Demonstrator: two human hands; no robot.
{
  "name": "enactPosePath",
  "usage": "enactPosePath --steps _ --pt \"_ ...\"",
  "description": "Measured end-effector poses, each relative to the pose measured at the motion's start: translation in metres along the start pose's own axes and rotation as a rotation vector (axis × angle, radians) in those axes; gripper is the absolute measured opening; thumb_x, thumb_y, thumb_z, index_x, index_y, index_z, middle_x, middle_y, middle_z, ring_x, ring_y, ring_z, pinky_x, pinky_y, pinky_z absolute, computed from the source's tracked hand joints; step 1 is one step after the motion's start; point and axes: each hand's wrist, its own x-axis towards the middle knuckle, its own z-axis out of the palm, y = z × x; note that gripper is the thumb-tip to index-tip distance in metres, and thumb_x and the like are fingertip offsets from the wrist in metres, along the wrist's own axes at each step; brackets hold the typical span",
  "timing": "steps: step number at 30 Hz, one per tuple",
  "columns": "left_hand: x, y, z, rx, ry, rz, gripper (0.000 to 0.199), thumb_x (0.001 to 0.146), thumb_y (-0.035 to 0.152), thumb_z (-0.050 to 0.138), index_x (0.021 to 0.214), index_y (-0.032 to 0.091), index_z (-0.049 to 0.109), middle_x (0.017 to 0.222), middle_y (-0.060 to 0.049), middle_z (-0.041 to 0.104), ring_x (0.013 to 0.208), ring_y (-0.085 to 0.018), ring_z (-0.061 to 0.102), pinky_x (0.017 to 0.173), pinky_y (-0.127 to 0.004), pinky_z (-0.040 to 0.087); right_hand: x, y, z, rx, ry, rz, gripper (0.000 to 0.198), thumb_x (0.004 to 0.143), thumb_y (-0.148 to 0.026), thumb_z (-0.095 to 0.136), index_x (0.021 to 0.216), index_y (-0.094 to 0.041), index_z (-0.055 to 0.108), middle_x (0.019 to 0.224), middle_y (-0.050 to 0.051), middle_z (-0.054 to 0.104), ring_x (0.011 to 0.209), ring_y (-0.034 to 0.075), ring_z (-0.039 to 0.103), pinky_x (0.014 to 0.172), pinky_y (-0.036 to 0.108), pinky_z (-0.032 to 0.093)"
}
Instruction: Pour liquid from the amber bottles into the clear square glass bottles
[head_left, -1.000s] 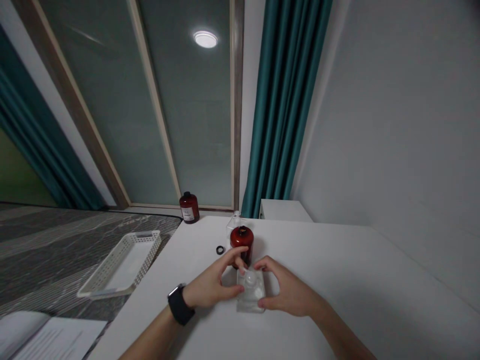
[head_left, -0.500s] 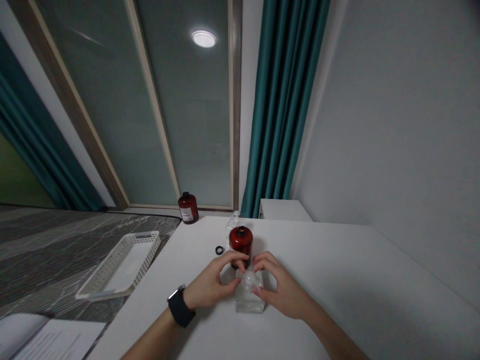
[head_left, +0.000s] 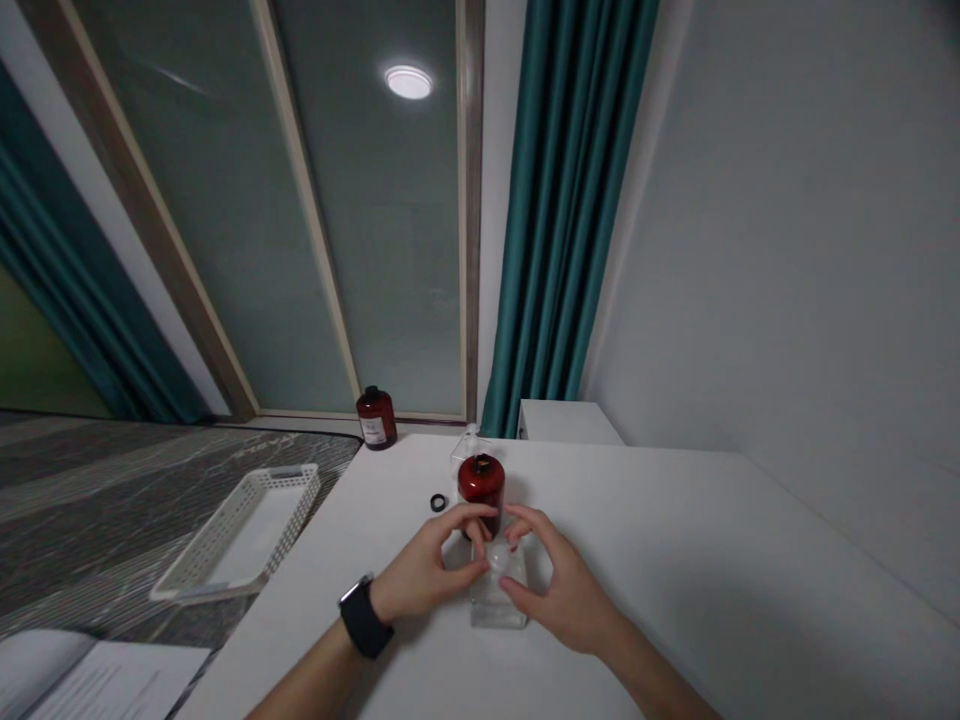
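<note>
In the head view, a clear, square-shouldered bottle (head_left: 498,608) stands upright on the white table. A small translucent rounded piece (head_left: 498,558) sits at its neck; its exact kind is unclear. My left hand (head_left: 435,565), with a dark watch at the wrist, curls its thumb and fingers against the left side of this piece. On the opposite side my right hand (head_left: 562,580) has its thumb and fingertips around it, the index finger arched higher. Just behind stands a brown-red bottle (head_left: 481,482) with its neck uncovered, its lower part partly hidden by my fingers.
A black ring-shaped cap (head_left: 438,503) lies left of the brown-red bottle. Behind it stands another clear bottle (head_left: 462,455). A labelled brown-red bottle (head_left: 376,418) is at the table's far left corner. Further left are a white basket (head_left: 202,560) and an open book (head_left: 112,680).
My right thumb has shifted slightly left over the translucent piece, and the right index finger has lifted and spread a little. My left hand stays almost in place. The bottles have not visibly moved.
</note>
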Motion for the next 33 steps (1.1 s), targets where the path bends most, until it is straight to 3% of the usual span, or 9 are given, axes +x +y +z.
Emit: enactPosePath --steps 7,12,20,28,33 --pt "-0.002 -0.004 0.003 -0.047 -0.011 -0.014 0.06 0.079 0.011 0.066 0.135 0.021 0.045 0.112 -0.006 0.066 0.105 -0.021 0.06 0.101 -0.038 0.043 0.003 -0.006 0.001 0.028 -0.001 -0.013 0.061 0.078 -0.012 0.065 0.133 -0.027 0.046 0.109 0.003 0.063 0.106 0.022 0.06 0.101 0.041 0.041" --pt "-0.001 -0.005 0.004 -0.05 -0.005 -0.016 0.063 0.081 0.014 0.069 0.137 0.021 0.042 0.11 -0.006 0.066 0.105 -0.021 0.06 0.1 -0.039 0.043 0.005 -0.011 0.006 -0.012 -0.005 -0.045 0.036 0.08 -0.012 0.064 0.113 -0.026 0.059 0.108 0.003 0.061 0.105 0.022 0.058 0.094 0.036 0.044" --pt "-0.001 -0.008 0.0 -0.061 -0.021 0.003 0.064 0.082 0.012 0.068 0.139 0.022 0.039 0.104 -0.004 0.066 0.105 -0.021 0.061 0.106 -0.041 0.039 0.002 -0.008 0.01 -0.107 0.161 -0.034 0.042 0.076 -0.013 0.066 0.114 -0.025 0.056 0.102 0.003 0.052 0.099 0.023 0.057 0.091 0.036 0.047" --pt "0.0 -0.01 0.002 -0.158 0.047 -0.006 0.057 0.088 0.015 0.061 0.139 0.021 0.036 0.083 0.001 0.064 0.091 -0.018 0.062 0.098 -0.038 0.042 -0.001 -0.006 0.015 -0.136 0.087 -0.146 0.044 0.079 -0.006 0.054 0.119 -0.025 0.053 0.101 0.004 0.053 0.098 0.022 0.055 0.09 0.036 0.047" --pt "0.0 -0.012 0.003 -0.151 0.081 -0.031 0.043 0.092 0.02 0.057 0.133 0.021 0.043 0.087 -0.001 0.061 0.088 -0.017 0.06 0.095 -0.037 0.043 -0.001 -0.001 0.025 -0.153 0.104 -0.153 0.037 0.082 -0.01 0.06 0.115 -0.025 0.054 0.105 0.005 0.057 0.1 0.023 0.056 0.088 0.036 0.049"
